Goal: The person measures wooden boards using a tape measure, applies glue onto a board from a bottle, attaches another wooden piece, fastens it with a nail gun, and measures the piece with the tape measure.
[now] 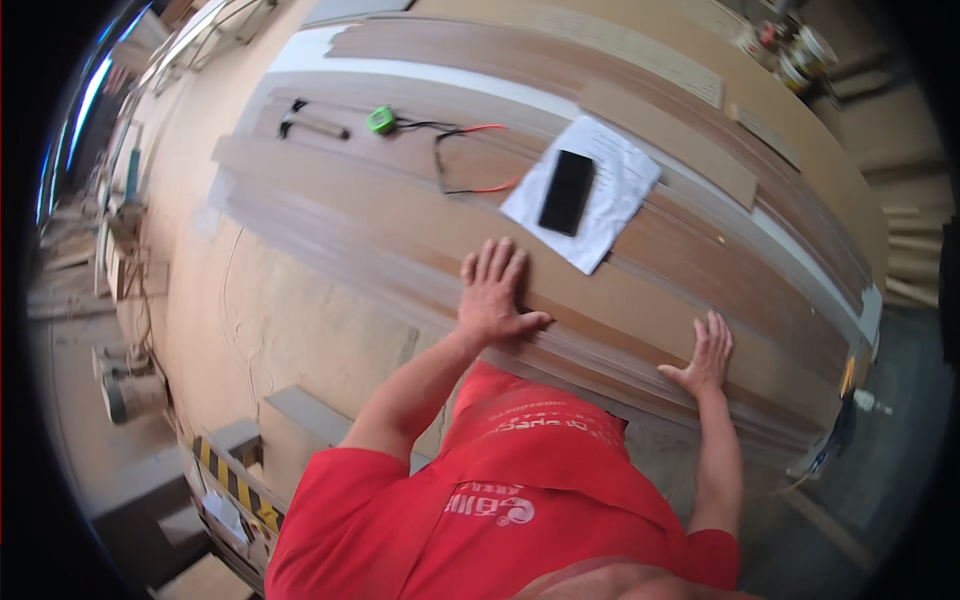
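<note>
My left hand lies flat with fingers spread on a long brown wooden board at the near side of a stack. My right hand rests on the same stack farther right, fingers stretched and thumb out. Neither hand holds anything. Beyond my left hand, a black phone sits on white sheets of paper with writing. Left of these are glasses with red-tipped arms, a bright green tape measure and a claw hammer.
A long light board lies across the far part of the stack. Several buckets stand at the far right. A black-and-yellow striped edge is at lower left, and a white bucket stands on the floor.
</note>
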Demonstrator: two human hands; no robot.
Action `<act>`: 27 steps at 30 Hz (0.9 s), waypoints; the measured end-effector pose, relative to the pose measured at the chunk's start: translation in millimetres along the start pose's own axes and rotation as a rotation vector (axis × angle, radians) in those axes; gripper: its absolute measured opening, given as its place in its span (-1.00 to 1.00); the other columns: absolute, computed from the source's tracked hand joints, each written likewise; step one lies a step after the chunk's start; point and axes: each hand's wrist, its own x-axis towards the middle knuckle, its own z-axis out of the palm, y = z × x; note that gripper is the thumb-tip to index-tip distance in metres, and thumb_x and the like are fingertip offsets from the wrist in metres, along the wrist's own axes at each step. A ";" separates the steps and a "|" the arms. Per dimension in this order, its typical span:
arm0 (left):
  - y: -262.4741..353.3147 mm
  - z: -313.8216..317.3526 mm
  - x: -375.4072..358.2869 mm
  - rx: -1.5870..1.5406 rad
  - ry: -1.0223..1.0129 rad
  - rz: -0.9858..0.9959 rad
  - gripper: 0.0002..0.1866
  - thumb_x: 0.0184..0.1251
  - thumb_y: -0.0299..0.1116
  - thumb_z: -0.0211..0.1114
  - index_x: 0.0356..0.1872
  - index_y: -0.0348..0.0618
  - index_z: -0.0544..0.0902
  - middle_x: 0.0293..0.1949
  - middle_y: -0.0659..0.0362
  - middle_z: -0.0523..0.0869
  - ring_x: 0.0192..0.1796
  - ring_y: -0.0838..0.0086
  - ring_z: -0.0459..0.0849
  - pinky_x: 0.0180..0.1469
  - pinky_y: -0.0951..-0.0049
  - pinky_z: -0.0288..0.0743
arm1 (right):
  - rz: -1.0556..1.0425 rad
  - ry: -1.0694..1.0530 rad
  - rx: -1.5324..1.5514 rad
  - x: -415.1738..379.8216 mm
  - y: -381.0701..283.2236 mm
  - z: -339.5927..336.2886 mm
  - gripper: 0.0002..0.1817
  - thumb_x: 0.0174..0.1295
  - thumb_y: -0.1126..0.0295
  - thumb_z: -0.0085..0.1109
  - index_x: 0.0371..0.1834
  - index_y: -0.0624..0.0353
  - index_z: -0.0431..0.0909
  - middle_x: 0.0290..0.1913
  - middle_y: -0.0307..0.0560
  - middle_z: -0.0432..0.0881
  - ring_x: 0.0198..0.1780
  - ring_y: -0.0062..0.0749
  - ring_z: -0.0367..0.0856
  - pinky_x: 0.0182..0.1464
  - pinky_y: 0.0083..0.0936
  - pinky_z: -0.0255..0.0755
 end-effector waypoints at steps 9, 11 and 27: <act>-64.3 5.7 4.7 -0.529 0.372 0.035 -0.02 0.44 0.25 0.45 0.69 -0.15 0.35 0.70 -0.10 0.34 0.79 -0.08 0.16 0.74 -0.19 0.02 | 0.157 0.139 -0.062 -7.8 -77.8 -13.0 -0.10 0.21 -0.19 0.58 0.47 0.18 0.52 0.64 0.26 0.40 0.70 0.25 0.25 0.67 0.22 0.13; -107.4 -7.1 38.3 -0.561 0.507 -0.048 -0.13 0.52 0.10 0.46 0.67 -0.14 0.38 0.70 -0.15 0.33 0.77 -0.14 0.19 0.73 -0.17 0.08 | 0.232 0.274 0.054 -27.1 -116.1 -4.3 -0.39 0.39 -0.03 0.51 0.27 0.21 0.66 0.44 0.21 0.60 0.51 0.20 0.48 0.53 0.12 0.33; -319.9 -89.5 237.1 -0.113 0.377 -0.372 -0.29 0.46 -0.09 0.39 0.63 0.17 0.51 0.62 -0.06 0.46 0.64 -0.05 0.44 0.58 -0.13 0.33 | 1.097 -0.490 0.702 -204.6 -266.3 55.3 -0.77 0.59 0.28 0.35 0.12 0.18 0.73 0.02 -0.08 0.78 -0.03 -0.34 0.74 0.01 -0.36 0.63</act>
